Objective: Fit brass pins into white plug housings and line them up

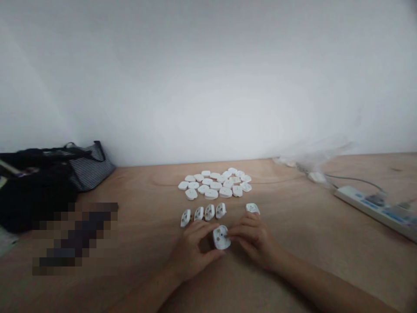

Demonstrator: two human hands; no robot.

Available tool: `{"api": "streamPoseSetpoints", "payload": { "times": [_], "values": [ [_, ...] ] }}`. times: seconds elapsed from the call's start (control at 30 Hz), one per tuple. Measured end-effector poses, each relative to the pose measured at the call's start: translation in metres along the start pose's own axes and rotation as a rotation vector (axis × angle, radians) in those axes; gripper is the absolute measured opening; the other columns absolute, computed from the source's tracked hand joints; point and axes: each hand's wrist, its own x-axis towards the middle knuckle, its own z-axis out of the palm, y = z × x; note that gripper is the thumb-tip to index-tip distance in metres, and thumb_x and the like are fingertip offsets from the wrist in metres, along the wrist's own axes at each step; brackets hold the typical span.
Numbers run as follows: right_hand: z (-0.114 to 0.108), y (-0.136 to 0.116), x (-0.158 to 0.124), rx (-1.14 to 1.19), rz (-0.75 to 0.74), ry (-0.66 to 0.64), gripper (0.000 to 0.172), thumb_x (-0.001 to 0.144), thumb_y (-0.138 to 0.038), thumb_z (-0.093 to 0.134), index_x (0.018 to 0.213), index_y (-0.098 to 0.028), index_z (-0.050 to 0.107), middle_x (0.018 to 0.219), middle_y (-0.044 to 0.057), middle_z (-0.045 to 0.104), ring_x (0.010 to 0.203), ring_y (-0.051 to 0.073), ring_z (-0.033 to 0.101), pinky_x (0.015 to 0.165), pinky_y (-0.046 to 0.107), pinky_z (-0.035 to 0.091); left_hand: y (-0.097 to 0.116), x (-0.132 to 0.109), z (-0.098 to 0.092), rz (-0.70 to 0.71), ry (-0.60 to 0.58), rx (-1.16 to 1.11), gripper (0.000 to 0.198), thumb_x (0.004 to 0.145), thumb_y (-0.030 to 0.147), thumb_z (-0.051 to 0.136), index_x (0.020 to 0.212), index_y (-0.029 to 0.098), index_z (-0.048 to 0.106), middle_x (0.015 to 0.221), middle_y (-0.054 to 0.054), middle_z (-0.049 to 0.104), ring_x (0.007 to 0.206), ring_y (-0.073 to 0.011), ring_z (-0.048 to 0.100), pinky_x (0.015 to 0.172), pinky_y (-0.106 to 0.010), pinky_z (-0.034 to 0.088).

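Observation:
Between my hands, low in the middle of the head view, a white plug housing [222, 238] shows its inner side with small metal parts. My left hand [197, 248] grips its edge between thumb and fingers. The fingers of my right hand [252, 238] are drawn together at its right side; whatever they hold is too small to make out. Just beyond, several similar housings [209, 212] stand in a row. Another white piece [252, 208] lies just past my right fingertips. Farther back, many white plug covers [215, 185] lie in a cluster on the wooden table [146, 243].
At the left are a black bag [35, 187], a striped bag [91, 167] and a dark pixelated object [78, 239]. On the right lie a white power strip [374, 206] with a grey cable and a clear plastic bag [312, 161]. A pale wall stands behind.

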Motion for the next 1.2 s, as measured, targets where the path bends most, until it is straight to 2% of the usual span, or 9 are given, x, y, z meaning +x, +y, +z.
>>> {"api": "streamPoseSetpoints", "payload": {
  "times": [0.2, 0.33, 0.5, 0.63, 0.73, 0.87, 0.97, 1.07, 1.2],
  "values": [
    [0.003, 0.0, 0.0, -0.034, 0.029, 0.036, 0.006, 0.085, -0.023, 0.059, 0.085, -0.022, 0.065, 0.072, 0.001, 0.068, 0.071, 0.018, 0.053, 0.072, 0.035, 0.036, 0.0, -0.001, 0.0, 0.022, -0.005, -0.003, 0.047, 0.065, 0.028, 0.079, 0.109, 0.02, 0.063, 0.101, -0.007, 0.067, 0.094, -0.024, 0.06, 0.085, -0.036, 0.047],
    [0.005, -0.001, 0.0, -0.027, -0.023, 0.047, 0.011, 0.085, -0.024, 0.058, 0.077, -0.022, 0.065, 0.072, 0.001, 0.069, 0.069, 0.017, 0.054, 0.072, 0.036, 0.038, 0.002, -0.001, 0.001, 0.053, -0.011, 0.011, 0.043, 0.067, 0.03, 0.078, 0.106, 0.019, 0.064, 0.097, -0.008, 0.067, 0.09, -0.0237, 0.06, 0.083, -0.036, 0.047],
    [0.003, -0.003, -0.001, -0.056, -0.064, 0.05, 0.011, 0.081, -0.035, 0.064, 0.086, -0.026, 0.068, 0.09, 0.003, 0.068, 0.08, 0.019, 0.056, 0.077, 0.039, 0.037, 0.006, -0.001, 0.002, 0.061, 0.011, -0.014, 0.041, 0.071, 0.038, 0.074, 0.106, 0.018, 0.065, 0.094, -0.008, 0.067, 0.087, -0.0233, 0.061, 0.079, -0.035, 0.048],
    [-0.003, -0.001, 0.0, -0.044, 0.04, -0.002, 0.061, 0.068, -0.05, 0.072, 0.121, -0.025, 0.053, 0.112, 0.008, 0.062, 0.099, 0.026, 0.053, 0.088, 0.044, 0.034, 0.004, -0.001, 0.003, 0.057, 0.062, -0.072, 0.04, 0.071, 0.037, 0.074, 0.105, 0.018, 0.066, 0.095, -0.009, 0.068, 0.088, -0.0238, 0.061, 0.079, -0.035, 0.048],
    [-0.002, 0.004, 0.001, 0.006, 0.119, -0.103, 0.075, 0.058, -0.055, 0.077, 0.122, -0.026, 0.052, 0.11, 0.007, 0.064, 0.102, 0.027, 0.052, 0.093, 0.046, 0.03, 0.0, -0.002, 0.005, 0.066, 0.064, -0.102, 0.048, 0.066, 0.04, 0.078, 0.107, 0.019, 0.066, 0.094, -0.008, 0.069, 0.087, -0.0238, 0.062, 0.078, -0.035, 0.049],
    [0.002, 0.004, 0.002, 0.109, 0.203, -0.197, 0.061, 0.056, -0.052, 0.08, 0.108, -0.027, 0.063, 0.097, 0.004, 0.066, 0.094, 0.025, 0.056, 0.092, 0.045, 0.03, -0.003, -0.002, 0.007, 0.076, 0.051, -0.14, 0.049, 0.065, 0.044, 0.077, 0.107, 0.02, 0.067, 0.09, -0.007, 0.07, 0.082, -0.0229, 0.063, 0.075, -0.034, 0.05],
    [0.002, -0.001, 0.002, 0.176, 0.244, -0.191, 0.047, 0.062, -0.049, 0.077, 0.099, -0.024, 0.064, 0.091, 0.002, 0.066, 0.091, 0.023, 0.056, 0.09, 0.043, 0.033, -0.003, -0.003, 0.007, 0.007, 0.065, -0.135, 0.054, 0.062, 0.045, 0.079, 0.109, 0.021, 0.065, 0.096, -0.008, 0.07, 0.087, -0.0246, 0.063, 0.079, -0.036, 0.05],
    [-0.004, 0.002, 0.002, 0.167, 0.267, -0.155, 0.041, 0.069, -0.044, 0.072, 0.102, -0.023, 0.06, 0.098, 0.004, 0.066, 0.094, 0.024, 0.056, 0.091, 0.044, 0.032, -0.001, -0.003, 0.005, -0.078, 0.052, -0.114, 0.062, 0.06, 0.041, 0.081, 0.115, 0.021, 0.06, 0.106, -0.008, 0.067, 0.096, -0.026, 0.062, 0.086, -0.038, 0.048],
    [-0.011, 0.024, 0.009, -0.113, 0.343, -0.052, 0.034, 0.075, -0.042, 0.064, 0.102, -0.022, 0.061, 0.098, 0.006, 0.067, 0.095, 0.026, 0.056, 0.095, 0.049, 0.026, 0.003, 0.0, 0.005, -0.042, -0.074, -0.07, 0.031, 0.073, 0.029, 0.072, 0.102, 0.019, 0.066, 0.103, -0.008, 0.067, 0.095, -0.0231, 0.062, 0.085, -0.035, 0.049]
  ]
}}
